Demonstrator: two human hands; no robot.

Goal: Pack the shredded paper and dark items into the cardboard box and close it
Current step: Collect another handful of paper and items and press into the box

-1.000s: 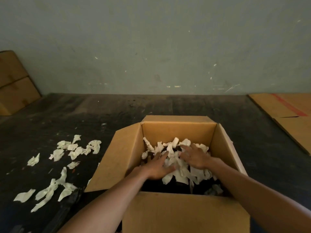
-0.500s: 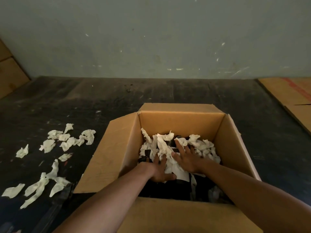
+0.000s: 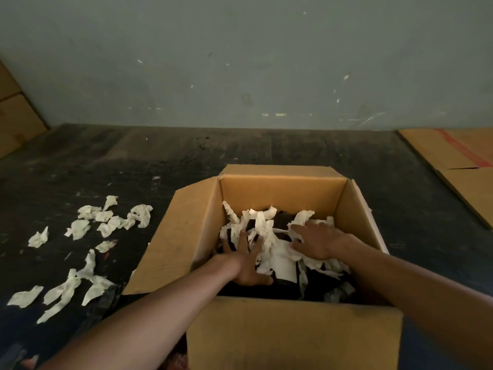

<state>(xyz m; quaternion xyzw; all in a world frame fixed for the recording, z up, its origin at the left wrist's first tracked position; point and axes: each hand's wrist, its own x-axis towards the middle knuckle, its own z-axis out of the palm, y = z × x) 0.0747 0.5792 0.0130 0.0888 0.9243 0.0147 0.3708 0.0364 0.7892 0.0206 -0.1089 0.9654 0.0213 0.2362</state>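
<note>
An open cardboard box (image 3: 282,190) stands on the dark floor with its flaps turned outward. Inside lie white shredded paper strips (image 3: 266,231) over dark items (image 3: 317,279) that show mainly along the near side. Both my hands are in the box. My left hand (image 3: 244,260) lies flat, fingers spread, on the paper at the left. My right hand (image 3: 317,241) rests palm down with fingers apart on the paper at the right. Neither hand grips anything. More shredded paper (image 3: 106,220) lies scattered on the floor to the left of the box.
Further paper scraps (image 3: 69,287) lie near the lower left. Flattened cardboard sheets (image 3: 458,161) lie on the floor at the right. Another cardboard piece (image 3: 16,121) leans at the far left wall. A grey wall closes the back.
My hands have spread apart over the paper: the right one slid to the right side of the box, the left one stays at the left. The paper has been shifted about.
</note>
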